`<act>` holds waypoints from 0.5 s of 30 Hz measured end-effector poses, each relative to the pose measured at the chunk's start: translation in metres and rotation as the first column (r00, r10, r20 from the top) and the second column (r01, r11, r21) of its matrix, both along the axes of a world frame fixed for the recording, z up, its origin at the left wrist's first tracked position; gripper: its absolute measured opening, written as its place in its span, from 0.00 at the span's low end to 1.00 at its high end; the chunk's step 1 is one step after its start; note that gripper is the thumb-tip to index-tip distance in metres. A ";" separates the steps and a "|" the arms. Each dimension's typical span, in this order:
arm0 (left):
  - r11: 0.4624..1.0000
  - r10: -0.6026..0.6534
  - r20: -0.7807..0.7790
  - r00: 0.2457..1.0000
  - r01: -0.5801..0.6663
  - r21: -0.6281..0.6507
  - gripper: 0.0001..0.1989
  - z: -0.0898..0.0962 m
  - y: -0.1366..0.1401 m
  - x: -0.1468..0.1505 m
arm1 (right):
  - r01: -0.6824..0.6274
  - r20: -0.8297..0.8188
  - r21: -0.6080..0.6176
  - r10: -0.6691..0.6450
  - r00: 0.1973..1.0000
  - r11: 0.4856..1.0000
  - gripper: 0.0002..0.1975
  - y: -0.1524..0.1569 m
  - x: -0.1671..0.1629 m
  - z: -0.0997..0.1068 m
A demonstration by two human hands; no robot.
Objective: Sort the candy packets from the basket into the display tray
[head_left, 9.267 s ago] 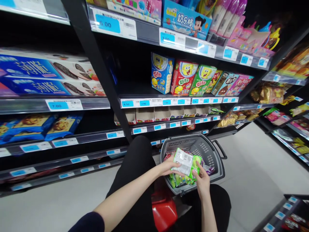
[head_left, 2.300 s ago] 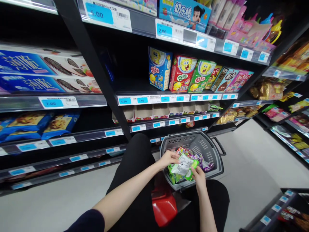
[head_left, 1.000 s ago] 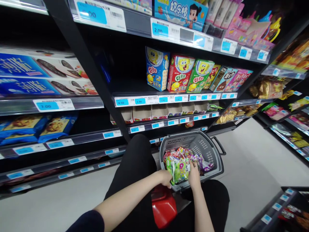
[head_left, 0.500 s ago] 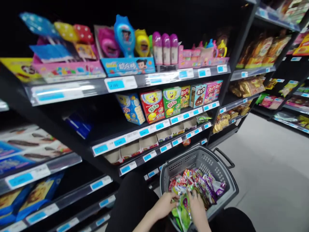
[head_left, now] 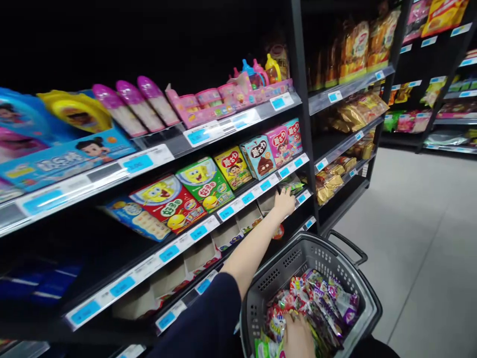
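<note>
My left hand [head_left: 285, 201] reaches out to the lower shelf, its fingers stretched toward a green packet [head_left: 294, 184] in the end display box. The fingertips are at the packet's near edge; whether they touch it I cannot tell. Below, my right hand [head_left: 298, 335] rests over the candy packets [head_left: 313, 298] in a grey shopping basket [head_left: 274, 288], fingers extended and seemingly holding nothing. Those packets are shiny, in red, purple and white, with a green one [head_left: 264, 345] at the near left.
Price-tagged black shelves rise on the left. Cartoon snack boxes [head_left: 203, 184] stand above the open cardboard trays [head_left: 227, 233]. A pink display of small bottles [head_left: 223, 99] occupies a higher shelf. The basket handle [head_left: 348, 246] sticks out toward the grey floor [head_left: 417, 238].
My left hand has left the packets in the basket and stretched forward to the shelf. My right hand stays in the basket. The view has shifted right and closer to the shelves.
</note>
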State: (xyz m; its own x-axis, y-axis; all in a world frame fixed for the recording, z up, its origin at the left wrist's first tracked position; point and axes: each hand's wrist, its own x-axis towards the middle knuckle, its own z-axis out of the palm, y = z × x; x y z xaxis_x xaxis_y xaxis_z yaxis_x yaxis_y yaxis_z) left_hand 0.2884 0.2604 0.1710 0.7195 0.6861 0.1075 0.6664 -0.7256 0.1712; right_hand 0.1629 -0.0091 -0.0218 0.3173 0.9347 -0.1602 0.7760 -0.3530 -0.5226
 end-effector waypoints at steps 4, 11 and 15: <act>1.000 -0.006 -0.011 1.000 0.007 0.028 0.14 -0.003 0.034 0.031 | 0.005 -0.078 -0.041 -0.008 0.997 0.999 0.20 0.004 0.010 0.010; 0.974 -0.169 0.182 0.969 0.136 0.179 0.17 0.012 0.006 -0.015 | 0.094 -0.284 0.056 -0.075 0.956 0.994 0.19 0.005 0.013 0.012; 0.995 -0.095 0.562 0.821 0.059 0.081 0.12 0.019 -0.050 -0.077 | 0.336 -0.751 0.142 -0.120 0.649 0.931 0.11 0.009 0.014 0.004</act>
State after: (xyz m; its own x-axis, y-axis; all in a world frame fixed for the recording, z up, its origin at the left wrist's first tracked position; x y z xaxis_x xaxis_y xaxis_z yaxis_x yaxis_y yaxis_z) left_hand 0.2112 0.2105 0.1901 0.5707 0.6107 0.5490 0.4073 -0.7910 0.4565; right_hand 0.1771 -0.0006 -0.0177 0.4107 0.8875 -0.2090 0.0281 -0.2415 -0.9700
